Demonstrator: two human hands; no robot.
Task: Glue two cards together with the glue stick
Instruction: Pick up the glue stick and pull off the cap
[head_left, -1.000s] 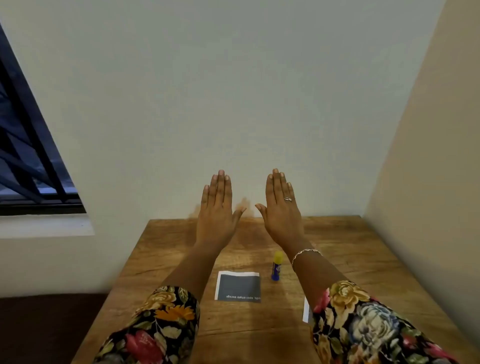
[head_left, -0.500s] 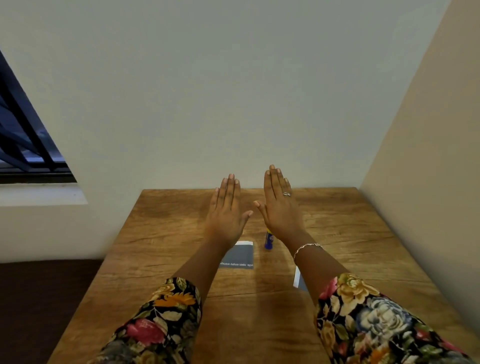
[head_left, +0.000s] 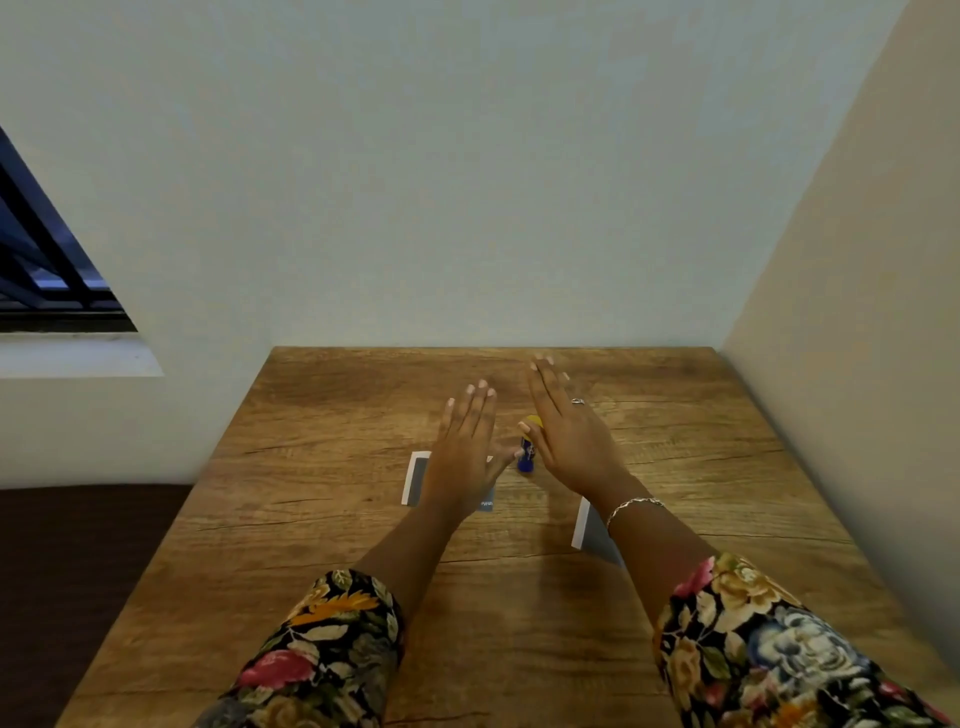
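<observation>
Left hand (head_left: 465, 449) covers most of the grey card (head_left: 418, 478); right forearm hides most of the 2nd card (head_left: 589, 530). Glue stick (head_left: 527, 457) stands between the hands, cap partly behind the right hand (head_left: 571, 441), possibly touching the thumb. Both hands flat, fingers spread, gripping nothing. Versus 0.5 s ago, hands sit lower over the wooden table (head_left: 675, 441).

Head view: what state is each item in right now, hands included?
Left hand: open, flat, holding nothing, above the left card.
Right hand: open, flat, holding nothing.
Glue stick: upright on the table, yellow cap on, between the hands.
Left card: flat on the table, partly hidden.
Right card: flat on the table, partly under the forearm.
</observation>
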